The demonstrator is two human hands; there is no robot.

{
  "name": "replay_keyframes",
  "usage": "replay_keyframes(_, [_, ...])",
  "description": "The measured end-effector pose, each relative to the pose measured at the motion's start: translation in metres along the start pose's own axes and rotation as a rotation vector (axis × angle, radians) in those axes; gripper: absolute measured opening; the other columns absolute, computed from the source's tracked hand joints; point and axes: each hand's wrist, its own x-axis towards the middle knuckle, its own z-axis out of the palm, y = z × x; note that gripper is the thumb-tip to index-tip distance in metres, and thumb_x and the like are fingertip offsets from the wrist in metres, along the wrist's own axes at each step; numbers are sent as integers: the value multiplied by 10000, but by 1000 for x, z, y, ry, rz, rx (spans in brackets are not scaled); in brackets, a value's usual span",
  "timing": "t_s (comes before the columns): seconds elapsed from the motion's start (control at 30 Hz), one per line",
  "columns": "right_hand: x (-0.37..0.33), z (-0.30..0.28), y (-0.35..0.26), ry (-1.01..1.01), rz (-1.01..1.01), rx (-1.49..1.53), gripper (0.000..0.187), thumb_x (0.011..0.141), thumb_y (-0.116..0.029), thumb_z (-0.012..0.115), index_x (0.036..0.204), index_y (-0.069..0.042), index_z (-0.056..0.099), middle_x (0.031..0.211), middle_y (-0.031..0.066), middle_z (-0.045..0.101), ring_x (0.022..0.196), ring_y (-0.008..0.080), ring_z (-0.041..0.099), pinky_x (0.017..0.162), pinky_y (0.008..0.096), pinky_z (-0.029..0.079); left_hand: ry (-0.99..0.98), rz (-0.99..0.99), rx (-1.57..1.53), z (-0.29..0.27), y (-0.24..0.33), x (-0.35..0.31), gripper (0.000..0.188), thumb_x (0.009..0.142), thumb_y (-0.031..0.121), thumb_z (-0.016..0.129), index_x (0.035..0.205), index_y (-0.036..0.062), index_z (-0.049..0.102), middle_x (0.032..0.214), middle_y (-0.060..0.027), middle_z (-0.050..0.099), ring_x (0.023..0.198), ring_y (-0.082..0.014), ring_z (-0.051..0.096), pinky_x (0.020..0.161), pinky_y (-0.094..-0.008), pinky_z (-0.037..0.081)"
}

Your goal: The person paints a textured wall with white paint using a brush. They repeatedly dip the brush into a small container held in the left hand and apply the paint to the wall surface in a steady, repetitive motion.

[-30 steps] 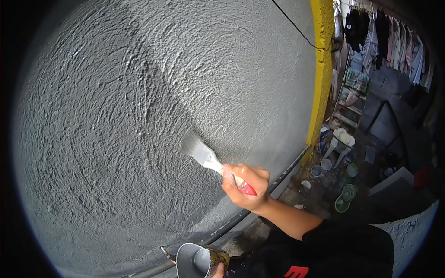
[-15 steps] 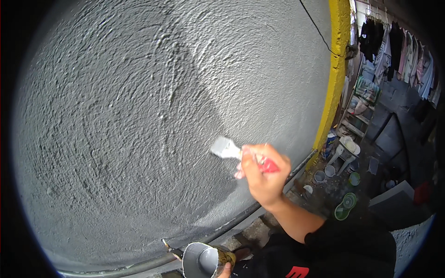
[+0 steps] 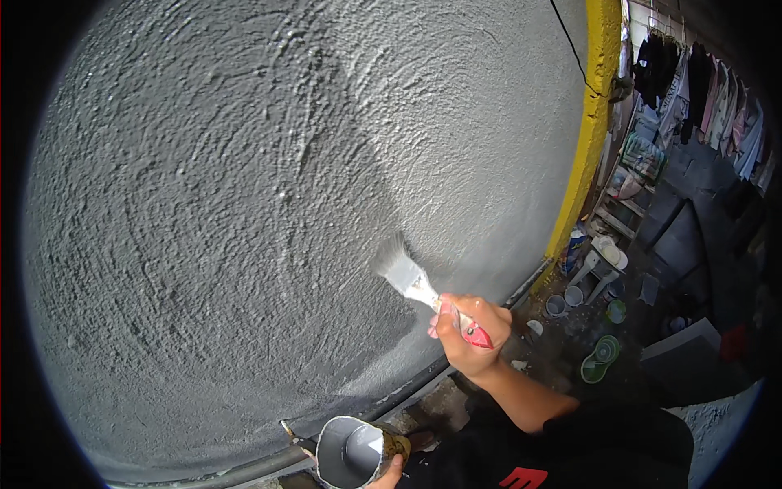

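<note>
My right hand [image 3: 472, 332] is closed around the red and white handle of a paintbrush [image 3: 401, 270]. Its bristles, coated grey, touch or nearly touch the rough plastered wall [image 3: 204, 204] and fan out a little. The wall is darker grey to the left of the brush and paler to the right. At the bottom, my left hand [image 3: 388, 476], partly cut off by the picture's edge, grips a paint container [image 3: 332, 453] with an uneven rim and grey inside. Beside it a thin stick-like thing [image 3: 287, 429] with a pale tip leans toward the wall.
A dark pipe [image 3: 244, 471] runs along the wall's foot. A yellow post [image 3: 588, 147] bounds the wall at right. Beyond it are a white stool [image 3: 601, 262], small buckets [image 3: 555, 306], a green basin [image 3: 601, 360], a ladder [image 3: 616, 222] and hanging clothes [image 3: 692, 90].
My right hand has moved down and slightly right with the paintbrush. The bristles now spread and point more upward. The container in my left hand has shifted only slightly.
</note>
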Motion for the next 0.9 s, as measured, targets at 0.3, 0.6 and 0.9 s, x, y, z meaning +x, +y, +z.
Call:
replay_keyframes(0.3, [25,-13,-34,-7,155,-31,88,808,30,747,853,17,673,599,78,602,518,89,573,482,277,443,-63,29,216,-6,-34,-4,1052,569,267,1016,1415,-56,480,1366,-212,578,1265,-323,559,1125,-475,421])
replay_keyframes(0.6, [97,16,-72,121,-91,328,59,910,8,665,960,36,650,678,86,669,563,110,652,493,248,510,-93,-19,60,-5,14,-2,938,585,191,995,1372,-38,539,1298,-195,631,1185,-315,618,1057,-451,489])
replay_keyframes(0.9, [9,3,0,37,15,-19,105,837,10,696,936,39,676,687,92,677,571,118,632,527,279,490,107,-65,-189,9,-13,-18,968,567,188,962,1382,-26,485,1199,-138,663,1123,-259,634,1007,-410,495])
